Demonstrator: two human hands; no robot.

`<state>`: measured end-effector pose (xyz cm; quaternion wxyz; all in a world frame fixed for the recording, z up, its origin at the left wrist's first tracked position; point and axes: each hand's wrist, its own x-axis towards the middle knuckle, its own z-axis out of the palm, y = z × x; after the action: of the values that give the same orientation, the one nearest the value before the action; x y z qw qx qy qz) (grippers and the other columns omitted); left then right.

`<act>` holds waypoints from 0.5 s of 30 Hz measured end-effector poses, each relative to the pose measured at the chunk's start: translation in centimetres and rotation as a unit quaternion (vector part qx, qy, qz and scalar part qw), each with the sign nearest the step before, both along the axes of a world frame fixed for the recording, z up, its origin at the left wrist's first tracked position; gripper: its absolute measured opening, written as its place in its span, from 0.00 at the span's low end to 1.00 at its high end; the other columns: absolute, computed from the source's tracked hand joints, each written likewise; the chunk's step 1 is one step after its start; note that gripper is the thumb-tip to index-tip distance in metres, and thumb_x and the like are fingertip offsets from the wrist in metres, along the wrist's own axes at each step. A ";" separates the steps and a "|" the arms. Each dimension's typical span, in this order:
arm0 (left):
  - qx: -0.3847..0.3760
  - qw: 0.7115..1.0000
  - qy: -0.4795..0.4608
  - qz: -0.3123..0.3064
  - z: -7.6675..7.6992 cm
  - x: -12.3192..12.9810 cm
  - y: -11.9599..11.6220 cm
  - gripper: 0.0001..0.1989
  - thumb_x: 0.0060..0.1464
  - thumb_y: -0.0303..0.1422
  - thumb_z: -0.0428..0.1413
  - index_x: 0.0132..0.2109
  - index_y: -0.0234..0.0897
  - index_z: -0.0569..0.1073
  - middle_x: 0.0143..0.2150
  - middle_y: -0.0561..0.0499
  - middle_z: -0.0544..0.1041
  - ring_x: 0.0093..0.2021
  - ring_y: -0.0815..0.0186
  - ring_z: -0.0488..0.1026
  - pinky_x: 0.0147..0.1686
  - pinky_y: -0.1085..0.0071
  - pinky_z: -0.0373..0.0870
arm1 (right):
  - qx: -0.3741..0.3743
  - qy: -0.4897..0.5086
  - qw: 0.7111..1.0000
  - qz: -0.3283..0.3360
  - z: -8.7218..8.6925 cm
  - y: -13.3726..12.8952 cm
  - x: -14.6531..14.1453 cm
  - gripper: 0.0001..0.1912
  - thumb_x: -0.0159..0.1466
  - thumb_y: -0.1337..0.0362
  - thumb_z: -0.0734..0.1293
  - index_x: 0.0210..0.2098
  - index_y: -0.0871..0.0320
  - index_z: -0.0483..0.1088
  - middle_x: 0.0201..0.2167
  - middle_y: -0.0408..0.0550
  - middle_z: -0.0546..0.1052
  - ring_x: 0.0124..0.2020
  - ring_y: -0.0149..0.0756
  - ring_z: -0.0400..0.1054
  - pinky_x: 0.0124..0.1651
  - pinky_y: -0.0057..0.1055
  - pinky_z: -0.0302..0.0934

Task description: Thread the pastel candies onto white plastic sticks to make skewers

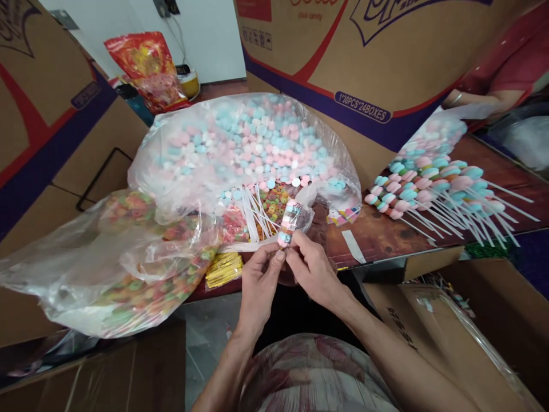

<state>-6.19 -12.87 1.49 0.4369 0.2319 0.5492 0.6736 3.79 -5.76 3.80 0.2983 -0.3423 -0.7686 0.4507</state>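
A wrapped candy skewer (286, 224) of pink, white and blue pieces stands upright between my hands, in clear printed film. My left hand (262, 277) pinches its lower end with thumb and forefinger. From the other side my right hand (315, 269) grips the same end, fingers closed. The stick below is hidden by my fingers. Just beyond lie loose white sticks (258, 214), fruit-coloured candy rings (274, 201) and pink-red candies (235, 223). A big clear bag of pastel candies (253, 137) spreads behind them.
Finished-looking candy skewers (433, 186) are stacked at right. Left lies a bag of candy rings (158, 263), beside yellow ties (224, 269). Large cartons (317, 74) stand behind; an open carton (501, 297) sits low right. A person's arm (484, 100) shows at far right.
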 end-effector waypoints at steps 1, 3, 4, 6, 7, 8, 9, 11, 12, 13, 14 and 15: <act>-0.006 0.999 -0.042 -0.013 0.0 -0.2 0.1 0.13 0.52 0.38 0.65 0.41 0.36 0.79 0.33 0.51 0.75 0.33 0.71 0.70 0.35 0.76 0.69 | -0.062 0.012 0.998 0.000 0.1 0.1 0.0 0.10 0.64 0.66 0.58 0.27 0.54 0.54 0.21 0.38 0.62 0.21 0.27 0.55 0.23 0.26 0.48; -0.018 0.987 -0.153 -0.036 0.2 -0.7 0.3 0.11 0.49 0.35 0.67 0.38 0.34 0.78 0.28 0.54 0.72 0.26 0.76 0.66 0.28 0.80 0.65 | -0.215 0.060 0.975 0.021 0.2 0.4 0.1 0.09 0.64 0.62 0.60 0.28 0.55 0.57 0.20 0.36 0.62 0.16 0.24 0.50 0.18 0.24 0.45; -0.023 0.977 -0.208 -0.044 0.3 -0.9 0.5 0.11 0.47 0.33 0.68 0.36 0.33 0.78 0.25 0.55 0.70 0.23 0.78 0.62 0.25 0.82 0.61 | -0.294 0.089 0.951 0.043 0.1 0.5 0.1 0.09 0.64 0.61 0.61 0.29 0.55 0.59 0.19 0.35 0.62 0.14 0.23 0.47 0.16 0.23 0.44; -0.029 0.954 -0.295 -0.052 0.6 -1.2 0.8 0.10 0.44 0.29 0.69 0.33 0.31 0.76 0.22 0.58 0.65 0.20 0.81 0.56 0.21 0.84 0.56 | -0.403 0.144 0.899 0.089 -0.2 0.7 0.3 0.10 0.63 0.58 0.64 0.30 0.56 0.61 0.19 0.33 0.62 0.13 0.21 0.40 0.14 0.21 0.40; -0.033 0.943 -0.327 -0.054 0.7 -1.3 0.9 0.11 0.43 0.27 0.69 0.32 0.30 0.75 0.22 0.59 0.64 0.20 0.81 0.54 0.19 0.85 0.54 | -0.420 0.163 0.887 0.101 -0.4 0.7 0.4 0.11 0.63 0.57 0.65 0.31 0.56 0.61 0.19 0.34 0.63 0.13 0.20 0.39 0.13 0.21 0.39; -0.037 0.933 -0.354 -0.054 0.9 -1.4 1.0 0.12 0.42 0.26 0.70 0.31 0.30 0.74 0.22 0.59 0.63 0.20 0.81 0.54 0.19 0.85 0.54 | -0.409 0.173 0.890 0.104 -0.7 0.7 0.6 0.12 0.64 0.56 0.65 0.31 0.56 0.61 0.19 0.34 0.65 0.13 0.20 0.40 0.13 0.21 0.40; -0.043 0.923 -0.379 -0.053 1.1 -1.4 1.1 0.13 0.42 0.26 0.70 0.30 0.30 0.73 0.22 0.59 0.63 0.20 0.81 0.55 0.18 0.85 0.53 | -0.369 0.174 0.908 0.094 -0.9 0.7 0.9 0.12 0.66 0.56 0.64 0.31 0.56 0.62 0.21 0.36 0.68 0.13 0.20 0.43 0.14 0.21 0.43; -0.055 0.905 -0.418 -0.050 1.4 -1.5 1.2 0.13 0.42 0.25 0.70 0.31 0.31 0.71 0.23 0.59 0.63 0.20 0.80 0.56 0.17 0.85 0.53 | -0.214 0.158 0.963 0.044 -1.4 0.7 1.4 0.10 0.68 0.58 0.62 0.34 0.56 0.66 0.26 0.41 0.73 0.17 0.24 0.58 0.20 0.23 0.56; -0.059 0.899 -0.431 -0.048 1.6 -1.5 1.2 0.13 0.43 0.25 0.69 0.32 0.31 0.71 0.24 0.58 0.64 0.21 0.80 0.57 0.17 0.85 0.53 | -0.114 0.146 0.982 0.021 -1.6 0.7 1.6 0.08 0.69 0.60 0.61 0.37 0.56 0.69 0.30 0.44 0.75 0.24 0.28 0.66 0.27 0.26 0.63; -0.062 0.894 -0.441 -0.046 1.8 -1.5 1.3 0.13 0.44 0.25 0.69 0.33 0.32 0.71 0.25 0.58 0.65 0.21 0.79 0.58 0.17 0.85 0.52 | -0.015 0.134 0.991 0.006 -1.8 0.8 1.8 0.07 0.69 0.63 0.61 0.40 0.56 0.71 0.34 0.47 0.76 0.32 0.32 0.71 0.35 0.29 0.67; -0.064 0.890 -0.449 -0.044 2.0 -1.5 1.3 0.13 0.45 0.24 0.68 0.34 0.32 0.71 0.26 0.57 0.66 0.22 0.79 0.59 0.16 0.85 0.52 | 0.073 0.124 0.990 0.002 -1.9 0.9 2.0 0.09 0.69 0.65 0.62 0.44 0.55 0.73 0.38 0.49 0.77 0.39 0.35 0.72 0.43 0.33 0.68; -0.068 0.887 -0.454 -0.043 2.1 -1.4 1.3 0.12 0.46 0.24 0.67 0.35 0.32 0.71 0.26 0.57 0.66 0.22 0.79 0.59 0.16 0.85 0.52 | 0.144 0.116 0.983 0.005 -2.0 1.0 2.1 0.11 0.68 0.67 0.62 0.46 0.54 0.74 0.41 0.51 0.78 0.44 0.38 0.72 0.47 0.36 0.68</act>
<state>-7.58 -11.56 3.60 0.6820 -0.1057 0.3245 0.6469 5.85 -4.78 1.76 0.4293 -0.2377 -0.7874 0.3732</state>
